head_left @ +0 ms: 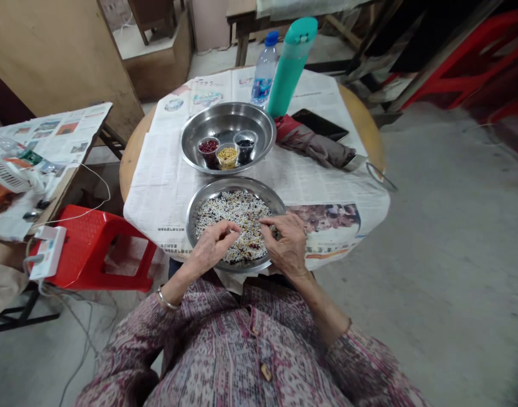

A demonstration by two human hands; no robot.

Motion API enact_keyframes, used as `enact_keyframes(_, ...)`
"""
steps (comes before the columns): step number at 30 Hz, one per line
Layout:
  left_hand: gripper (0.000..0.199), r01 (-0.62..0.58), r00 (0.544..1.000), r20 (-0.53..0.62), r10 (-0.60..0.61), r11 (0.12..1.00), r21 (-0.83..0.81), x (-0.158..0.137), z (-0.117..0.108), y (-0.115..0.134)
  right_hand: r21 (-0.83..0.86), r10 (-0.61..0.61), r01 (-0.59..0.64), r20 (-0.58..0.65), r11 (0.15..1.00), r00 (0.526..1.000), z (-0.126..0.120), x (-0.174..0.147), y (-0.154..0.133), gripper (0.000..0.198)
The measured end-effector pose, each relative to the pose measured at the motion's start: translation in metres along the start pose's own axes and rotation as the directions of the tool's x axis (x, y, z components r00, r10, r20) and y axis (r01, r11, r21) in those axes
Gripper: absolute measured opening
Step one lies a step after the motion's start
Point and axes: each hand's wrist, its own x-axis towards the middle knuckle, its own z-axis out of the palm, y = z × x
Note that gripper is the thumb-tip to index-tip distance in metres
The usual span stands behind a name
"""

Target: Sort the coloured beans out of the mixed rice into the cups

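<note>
I see mixed grains (233, 212) in the near pan (277, 203). My left hand (214, 243) and right hand (288, 243) are over them; I can't tell whether either grip is together or apart. The far pan (225, 115) holds three cups (228, 157) on the worktop (364, 116).

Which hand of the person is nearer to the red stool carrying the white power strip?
Left. The left hand is over the left side of the near bowl, rightward of the red stool; the right hand is at the bowl's right side, farther away.
</note>
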Motion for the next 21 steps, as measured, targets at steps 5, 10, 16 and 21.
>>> enact_keyframes(5, 0.015, -0.127, 0.984, 0.153, 0.091, 0.962, 0.243, 0.002, 0.011, -0.009, 0.03, 0.028, -0.028, 0.0, 0.999, 1.0, 0.0, -0.001, 0.001, 0.013)
enact_keyframes(10, 0.01, -0.225, 0.965, 0.209, 0.161, 0.916, 0.332, 0.007, 0.023, -0.016, 0.056, 0.024, -0.025, 0.012, 0.998, 1.0, -0.001, -0.002, 0.001, 0.012)
enact_keyframes(16, 0.013, -0.228, 0.969, 0.185, 0.163, 0.875, 0.427, 0.006, 0.021, -0.011, 0.058, 0.017, -0.017, 0.002, 0.998, 1.0, -0.001, -0.004, 0.003, 0.012)
enact_keyframes(21, 0.011, -0.213, 0.977, 0.095, 0.19, 0.875, 0.435, 0.003, 0.014, -0.016, 0.059, 0.019, -0.019, 0.007, 0.998, 1.0, 0.0, -0.004, 0.003, 0.013)
